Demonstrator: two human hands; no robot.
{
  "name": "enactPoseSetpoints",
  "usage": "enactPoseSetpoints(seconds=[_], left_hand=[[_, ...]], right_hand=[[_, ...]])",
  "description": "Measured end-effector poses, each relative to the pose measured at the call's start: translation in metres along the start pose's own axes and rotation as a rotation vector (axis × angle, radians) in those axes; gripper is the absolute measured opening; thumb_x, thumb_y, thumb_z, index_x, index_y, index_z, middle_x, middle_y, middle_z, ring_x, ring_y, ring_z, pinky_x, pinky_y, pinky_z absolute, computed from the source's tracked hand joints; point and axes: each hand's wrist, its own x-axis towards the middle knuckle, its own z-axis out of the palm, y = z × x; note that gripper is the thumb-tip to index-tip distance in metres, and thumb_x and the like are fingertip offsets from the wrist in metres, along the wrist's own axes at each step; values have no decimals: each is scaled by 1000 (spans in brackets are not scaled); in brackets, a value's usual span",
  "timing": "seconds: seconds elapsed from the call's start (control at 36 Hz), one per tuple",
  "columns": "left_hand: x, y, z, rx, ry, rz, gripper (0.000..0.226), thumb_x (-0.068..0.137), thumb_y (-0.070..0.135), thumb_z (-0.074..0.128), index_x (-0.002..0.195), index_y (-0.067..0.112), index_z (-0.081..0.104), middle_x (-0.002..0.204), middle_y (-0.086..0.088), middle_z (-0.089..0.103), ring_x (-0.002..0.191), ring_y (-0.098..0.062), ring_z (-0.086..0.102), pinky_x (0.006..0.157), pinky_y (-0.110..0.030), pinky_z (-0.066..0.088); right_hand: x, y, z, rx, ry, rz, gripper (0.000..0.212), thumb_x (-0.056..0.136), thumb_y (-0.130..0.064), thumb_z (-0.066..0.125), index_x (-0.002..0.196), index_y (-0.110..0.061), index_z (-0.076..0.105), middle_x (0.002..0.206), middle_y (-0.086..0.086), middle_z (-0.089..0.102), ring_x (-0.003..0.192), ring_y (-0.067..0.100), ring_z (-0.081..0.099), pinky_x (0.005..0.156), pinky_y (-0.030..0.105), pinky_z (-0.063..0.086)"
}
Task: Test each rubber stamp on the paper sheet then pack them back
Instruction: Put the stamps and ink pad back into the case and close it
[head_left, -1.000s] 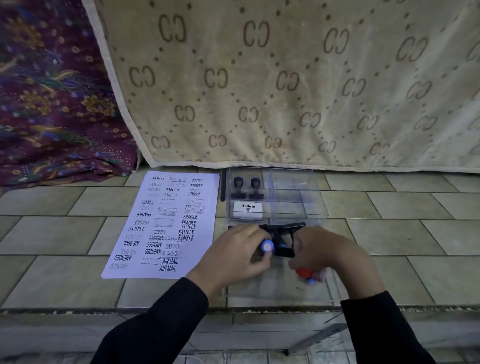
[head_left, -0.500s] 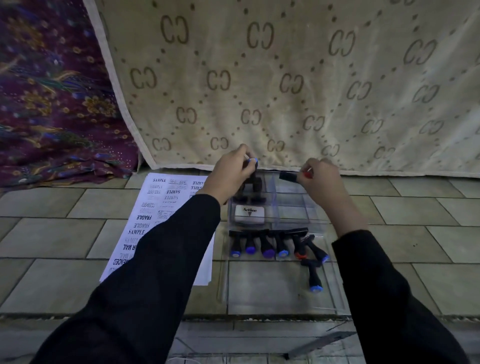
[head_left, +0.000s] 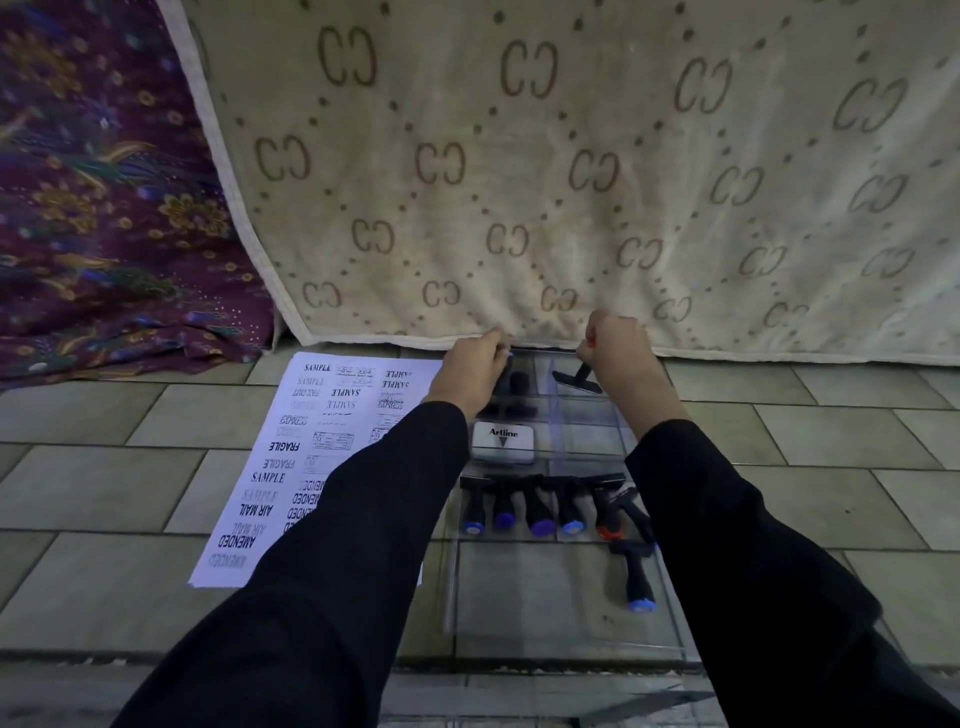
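Note:
A clear plastic case (head_left: 592, 441) lies open on the tiled floor. My left hand (head_left: 475, 371) grips a blue-capped stamp over the case's far left compartment, beside black stamps (head_left: 519, 387) standing there. My right hand (head_left: 615, 351) holds a red-capped stamp (head_left: 579, 379) with its black base tilted over the far right compartment. A white Artline ink pad (head_left: 503, 441) sits in the case. Several stamps (head_left: 540, 506) with blue, purple and red caps lie in a row on the clear lid (head_left: 519, 597). One blue-capped stamp (head_left: 636, 577) lies apart. The stamped paper sheet (head_left: 306, 441) lies to the left.
A beige patterned blanket (head_left: 571, 171) hangs right behind the case. A purple floral cloth (head_left: 104, 208) is bunched at the far left. The floor tiles end at a step edge (head_left: 156, 657) close to me.
Both hands picked a stamp each from the row on the lid and carried them forward to the case's far compartments. They now sit lower over those compartments.

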Motion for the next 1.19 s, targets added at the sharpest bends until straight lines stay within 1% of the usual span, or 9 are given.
enactPoseSetpoints(seconds=[0.31, 0.39, 0.5, 0.67, 0.75, 0.86, 0.94, 1.03, 1.19], left_hand=[[4, 5, -3, 172, -128, 1, 21, 97, 11, 38, 109, 5, 54, 95, -20, 63, 87, -36, 58, 76, -46, 50], [6, 5, -3, 227, -138, 22, 23, 96, 9, 39, 110, 4, 57, 103, -19, 61, 92, -34, 58, 78, -42, 50], [8, 3, -2, 306, -129, 70, 26, 97, 13, 44, 115, 4, 61, 121, -16, 50, 102, -34, 56, 87, -39, 48], [9, 0, 4, 419, -147, 77, 28, 94, 19, 55, 117, 3, 60, 122, -16, 50, 106, -34, 55, 87, -42, 48], [10, 0, 6, 424, -144, 71, 29, 93, 20, 57, 117, 4, 58, 118, -16, 55, 106, -33, 55, 86, -42, 49], [10, -1, 7, 416, -138, 66, 28, 90, 22, 61, 111, 4, 57, 113, -16, 58, 104, -33, 56, 83, -41, 48], [9, -1, 9, 410, -129, 64, 25, 89, 22, 62, 106, 3, 57, 110, -16, 59, 102, -33, 57, 81, -41, 48], [9, -3, 10, 370, -113, 60, 24, 90, 21, 61, 103, 2, 58, 108, -17, 60, 100, -33, 57, 81, -39, 48], [3, -7, 8, 134, -22, 30, 22, 91, 20, 58, 109, 8, 63, 114, -10, 58, 104, -25, 57, 87, -35, 47]], right_hand=[[9, 7, 2, -72, -181, 51, 21, 88, -5, 51, 102, 7, 62, 90, 23, 60, 95, 37, 60, 74, 37, 49], [8, 2, 9, -96, -257, 14, 24, 90, -8, 49, 106, 4, 63, 101, 24, 64, 98, 35, 61, 78, 35, 48], [6, 3, 17, -63, -254, -2, 24, 92, -9, 48, 103, 3, 65, 102, 24, 66, 96, 37, 60, 79, 38, 47], [0, 8, 23, 11, -229, -31, 22, 88, -12, 56, 103, -1, 67, 107, 19, 65, 102, 32, 58, 89, 37, 48], [-4, 10, 29, 112, -205, 16, 21, 87, -5, 58, 106, 2, 62, 108, 20, 63, 90, 28, 59, 70, 22, 50], [-8, 13, 36, 152, -129, 19, 14, 84, -2, 62, 97, 1, 60, 99, 18, 62, 88, 27, 56, 42, 17, 31], [-6, 15, 39, 183, -118, 22, 11, 83, -3, 65, 93, 0, 62, 98, 16, 63, 86, 22, 55, 48, 13, 32], [-3, 18, 41, 208, -128, 35, 11, 83, -4, 66, 93, 1, 63, 99, 17, 64, 86, 22, 56, 64, 25, 39], [-8, 23, 41, 204, -99, 7, 18, 89, -12, 59, 103, -2, 65, 107, 14, 65, 102, 27, 59, 75, 25, 41]])
